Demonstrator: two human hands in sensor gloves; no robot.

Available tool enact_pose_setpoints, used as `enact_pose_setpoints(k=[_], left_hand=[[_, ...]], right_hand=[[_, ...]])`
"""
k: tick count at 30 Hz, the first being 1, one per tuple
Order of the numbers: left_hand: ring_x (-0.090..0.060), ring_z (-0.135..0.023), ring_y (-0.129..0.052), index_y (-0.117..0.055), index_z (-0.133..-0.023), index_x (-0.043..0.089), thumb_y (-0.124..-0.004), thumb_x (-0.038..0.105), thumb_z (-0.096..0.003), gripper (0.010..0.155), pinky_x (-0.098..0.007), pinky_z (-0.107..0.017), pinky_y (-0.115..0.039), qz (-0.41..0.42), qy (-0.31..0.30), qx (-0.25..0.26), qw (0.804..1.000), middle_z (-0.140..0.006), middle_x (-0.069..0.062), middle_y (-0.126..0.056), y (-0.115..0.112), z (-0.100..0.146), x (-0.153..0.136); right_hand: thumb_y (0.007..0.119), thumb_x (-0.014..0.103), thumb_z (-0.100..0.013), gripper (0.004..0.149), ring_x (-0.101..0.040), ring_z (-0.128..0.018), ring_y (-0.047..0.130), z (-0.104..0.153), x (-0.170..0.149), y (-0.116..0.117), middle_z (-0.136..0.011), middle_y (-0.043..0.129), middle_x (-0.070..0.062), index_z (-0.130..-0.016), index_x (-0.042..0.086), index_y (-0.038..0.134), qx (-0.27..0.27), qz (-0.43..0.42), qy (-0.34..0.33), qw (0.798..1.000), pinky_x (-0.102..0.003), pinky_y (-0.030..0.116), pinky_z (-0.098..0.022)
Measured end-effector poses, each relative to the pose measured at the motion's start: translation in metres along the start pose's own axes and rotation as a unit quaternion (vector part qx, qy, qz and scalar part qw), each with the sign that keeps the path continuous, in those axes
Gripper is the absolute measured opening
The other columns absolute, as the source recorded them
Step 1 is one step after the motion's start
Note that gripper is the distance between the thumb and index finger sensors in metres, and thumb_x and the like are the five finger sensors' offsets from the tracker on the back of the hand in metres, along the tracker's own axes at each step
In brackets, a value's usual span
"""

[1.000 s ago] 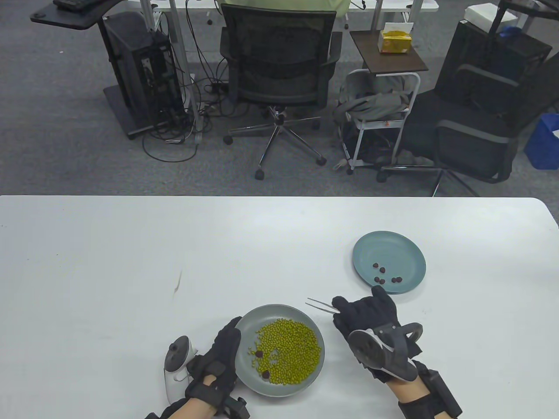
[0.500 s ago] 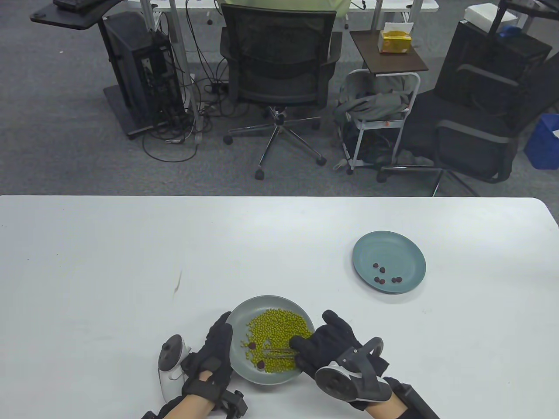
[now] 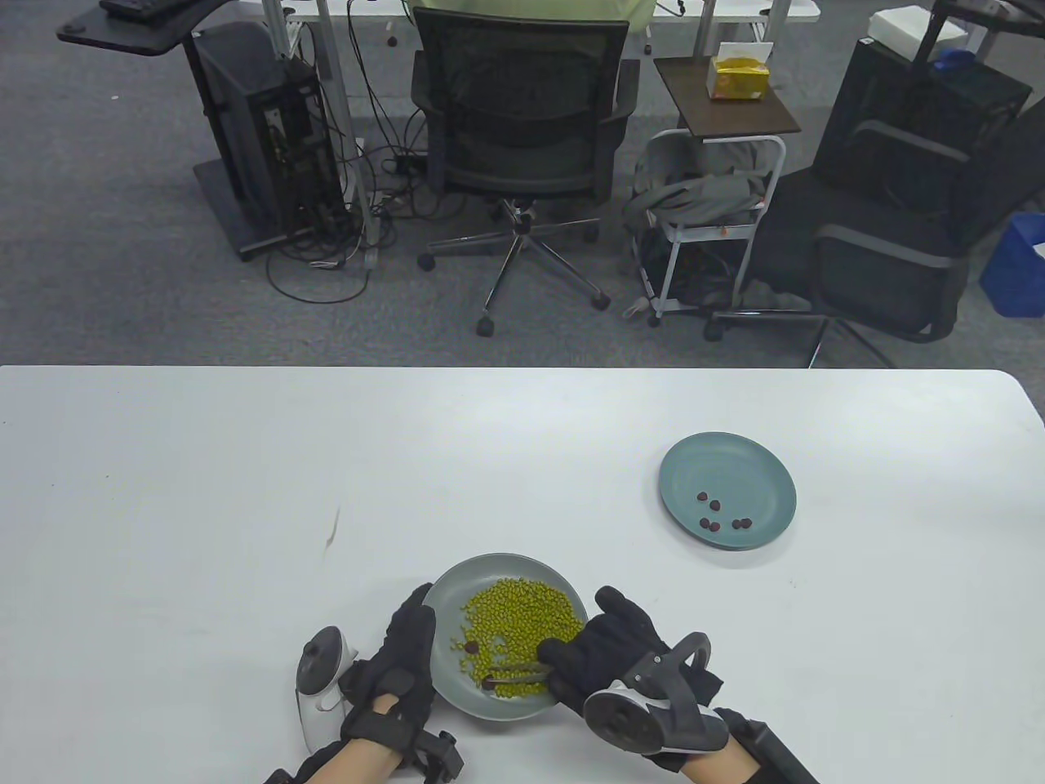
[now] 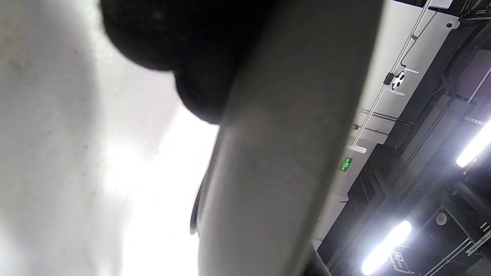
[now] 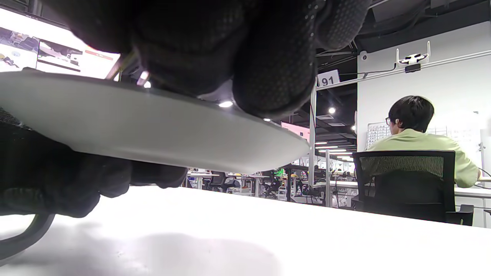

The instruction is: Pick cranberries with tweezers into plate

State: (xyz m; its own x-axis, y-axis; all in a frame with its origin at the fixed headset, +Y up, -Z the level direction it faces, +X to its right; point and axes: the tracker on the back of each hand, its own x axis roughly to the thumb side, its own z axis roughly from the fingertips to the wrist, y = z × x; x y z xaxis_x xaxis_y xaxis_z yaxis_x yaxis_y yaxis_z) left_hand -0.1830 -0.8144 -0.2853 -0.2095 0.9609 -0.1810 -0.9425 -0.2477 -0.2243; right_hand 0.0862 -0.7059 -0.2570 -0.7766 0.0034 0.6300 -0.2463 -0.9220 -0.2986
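Note:
A grey plate (image 3: 457, 702) near the table's front edge holds a heap of green beans (image 3: 522, 616) and two dark cranberries, one (image 3: 471, 647) at the heap's left and one (image 3: 488, 683) lower down. My right hand (image 3: 600, 649) grips metal tweezers (image 3: 518, 674) whose tips reach the lower cranberry. My left hand (image 3: 404, 661) holds the plate's left rim. The plate's underside fills the left wrist view (image 4: 284, 153) and shows in the right wrist view (image 5: 153, 126). A blue plate (image 3: 735, 465) at the right holds several cranberries (image 3: 718, 514).
A white controller-like tracker (image 3: 318, 682) sits left of my left hand. Beyond the table's far edge stand office chairs (image 3: 522, 139), a small side table with a yellow box (image 3: 739, 77) and a computer tower (image 3: 261, 139). A person in green sits behind a chair (image 5: 418, 142).
My right hand came from near the blue plate down to the grey plate, and the tweezers' tips have moved to the lower cranberry. The grey plate shifted slightly left with my left hand.

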Motion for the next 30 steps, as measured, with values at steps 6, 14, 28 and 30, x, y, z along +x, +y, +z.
enact_pose_setpoints(k=[6, 14, 28, 30], left_hand=[[-0.025, -0.046, -0.103, -0.031, -0.105, 0.024, -0.055, 0.053, -0.0545, 0.063, -0.032, -0.027, -0.09, -0.003, -0.002, -0.001, 1.0, -0.098, -0.006, -0.064, 0.0, 0.0, 0.0], [-0.024, -0.046, -0.103, -0.031, -0.105, 0.024, -0.055, 0.053, -0.0545, 0.063, -0.032, -0.027, -0.09, -0.002, -0.001, -0.004, 1.0, -0.098, -0.006, -0.064, 0.0, 0.0, -0.001], [-0.024, -0.045, -0.104, -0.032, -0.105, 0.023, -0.055, 0.053, -0.0545, 0.063, -0.032, -0.026, -0.09, -0.003, 0.002, -0.009, 1.0, -0.097, -0.006, -0.065, -0.002, 0.0, -0.002], [-0.024, -0.045, -0.104, -0.032, -0.105, 0.023, -0.055, 0.053, -0.0545, 0.063, -0.032, -0.026, -0.09, -0.005, 0.003, -0.009, 1.0, -0.097, -0.006, -0.065, -0.002, 0.0, -0.002]], right_hand=[[0.065, 0.055, -0.037, 0.048, -0.012, -0.057, 0.091, 0.0, 0.001, 0.001, -0.046, 0.091, 0.016, -0.074, 0.032, 0.086, 0.003, 0.0, -0.005, 1.0, -0.046, 0.049, -0.076], [0.067, 0.054, -0.036, 0.047, -0.011, -0.055, 0.091, 0.0, 0.003, 0.0, -0.045, 0.091, 0.016, -0.071, 0.031, 0.088, -0.005, 0.004, -0.013, 1.0, -0.047, 0.051, -0.075], [0.067, 0.053, -0.036, 0.046, -0.011, -0.055, 0.091, 0.003, -0.022, -0.013, -0.045, 0.09, 0.016, -0.071, 0.031, 0.087, -0.046, 0.0, 0.036, 0.998, -0.047, 0.05, -0.075], [0.067, 0.053, -0.036, 0.046, -0.011, -0.056, 0.091, 0.003, -0.033, -0.014, -0.045, 0.09, 0.016, -0.072, 0.031, 0.087, -0.052, -0.011, 0.056, 0.997, -0.048, 0.05, -0.075]])
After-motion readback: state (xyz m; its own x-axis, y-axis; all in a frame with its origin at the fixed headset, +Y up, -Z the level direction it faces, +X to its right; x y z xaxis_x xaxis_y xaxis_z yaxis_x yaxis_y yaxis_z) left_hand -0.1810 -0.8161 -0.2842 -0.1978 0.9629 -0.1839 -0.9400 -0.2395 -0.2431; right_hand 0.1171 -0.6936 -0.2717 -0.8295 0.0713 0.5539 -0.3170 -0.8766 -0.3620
